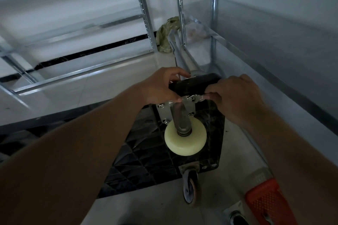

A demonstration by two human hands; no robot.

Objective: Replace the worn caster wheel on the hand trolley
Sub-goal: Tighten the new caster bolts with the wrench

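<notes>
Caster wheel [185, 138] — upturned trolley [146, 160] corner | hands: left [161, 86] grips edge | right [236, 97] pinches wrench [196, 98]

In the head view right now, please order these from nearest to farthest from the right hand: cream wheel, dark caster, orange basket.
1. cream wheel, just below the right hand, centre.
2. dark caster, lower, at the trolley's near edge.
3. orange basket, bottom right corner.
</notes>
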